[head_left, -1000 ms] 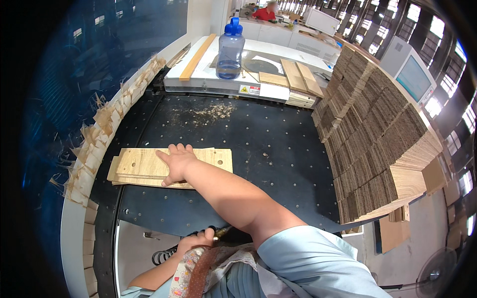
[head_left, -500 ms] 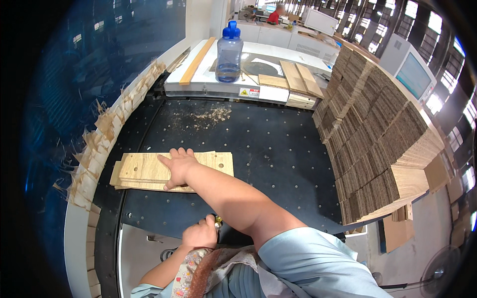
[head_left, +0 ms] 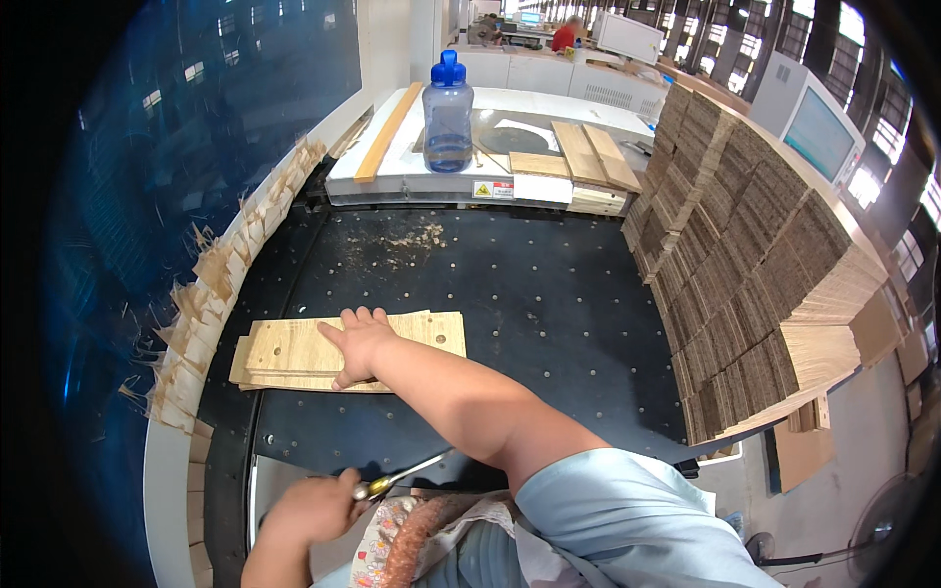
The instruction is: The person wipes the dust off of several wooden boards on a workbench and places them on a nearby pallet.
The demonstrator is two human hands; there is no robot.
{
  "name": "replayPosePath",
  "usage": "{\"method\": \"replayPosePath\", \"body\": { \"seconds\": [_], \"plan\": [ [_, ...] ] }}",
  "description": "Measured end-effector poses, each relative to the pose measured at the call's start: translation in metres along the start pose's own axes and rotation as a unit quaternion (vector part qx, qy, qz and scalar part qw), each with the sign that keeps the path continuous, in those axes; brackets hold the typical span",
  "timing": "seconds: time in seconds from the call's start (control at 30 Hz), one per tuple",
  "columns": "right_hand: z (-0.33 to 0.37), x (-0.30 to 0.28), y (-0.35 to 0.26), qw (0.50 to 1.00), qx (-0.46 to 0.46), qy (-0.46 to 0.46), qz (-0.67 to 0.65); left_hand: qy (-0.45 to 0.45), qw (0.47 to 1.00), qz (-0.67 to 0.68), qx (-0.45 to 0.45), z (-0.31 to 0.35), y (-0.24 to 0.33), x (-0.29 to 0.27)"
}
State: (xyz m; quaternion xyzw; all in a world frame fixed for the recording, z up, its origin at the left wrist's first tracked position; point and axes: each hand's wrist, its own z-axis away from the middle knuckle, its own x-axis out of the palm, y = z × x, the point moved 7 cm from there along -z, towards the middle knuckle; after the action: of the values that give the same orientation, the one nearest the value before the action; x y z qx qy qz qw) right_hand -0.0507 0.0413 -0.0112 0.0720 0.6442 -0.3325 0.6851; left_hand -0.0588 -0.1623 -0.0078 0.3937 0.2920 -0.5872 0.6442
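My right arm crosses in front of me, and my right hand [head_left: 365, 350] lies spread over two or more stacked pale wood-grain boards [head_left: 294, 345]. Its thumb is at their near edge, and the other fingers reach over the top. Round holes show near the ends of the upper faces. Low at the left, my left hand [head_left: 312, 510] is closed round what looks like a screwdriver [head_left: 402, 474] with a yellow handle. Its metal shaft slants up to the right, and the tip passes close to my right forearm. The fingers of this hand are slightly blurred.
The boards lie on a black table [head_left: 529, 323] dotted with studs; sawdust [head_left: 421, 237] lies beyond. A tall stack of board strips [head_left: 745, 265] lines the right. Behind stands a blue-lidded bottle [head_left: 448, 118] by several wood strips. Ragged tape [head_left: 211, 269] edges the left side.
My left hand has moved left and down from under my right forearm, bringing the screwdriver's shaft into view. My right hand stays on the boards. The whole view has shifted slightly.
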Motion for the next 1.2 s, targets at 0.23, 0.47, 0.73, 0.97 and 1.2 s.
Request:
{"method": "replayPosePath", "body": {
  "seconds": [0.23, 0.47, 0.73, 0.97, 1.2],
  "plan": [
    [-0.005, 0.004, -0.002, 1.000, -0.014, 0.014, 0.013, 0.086, 0.991, 0.106, -0.015, 0.068, -0.041, -0.043],
    [-0.005, 0.006, -0.003, 0.999, -0.025, 0.037, 0.011, 0.203, 0.979, 0.026, 0.014, 0.015, -0.015, -0.091],
    [-0.007, 0.005, -0.003, 0.998, -0.034, 0.043, 0.024, 0.055, 0.993, -0.049, -0.091, -0.074, -0.022, -0.136],
    [-0.011, 0.012, 0.007, 0.998, -0.021, 0.050, 0.027, 0.000, 0.977, 0.037, -0.212, -0.062, -0.055, -0.162],
    [-0.002, 0.004, 0.001, 0.999, -0.014, 0.027, 0.020, 0.047, 0.944, -0.028, -0.325, -0.046, -0.093, -0.164]
  ]
}}
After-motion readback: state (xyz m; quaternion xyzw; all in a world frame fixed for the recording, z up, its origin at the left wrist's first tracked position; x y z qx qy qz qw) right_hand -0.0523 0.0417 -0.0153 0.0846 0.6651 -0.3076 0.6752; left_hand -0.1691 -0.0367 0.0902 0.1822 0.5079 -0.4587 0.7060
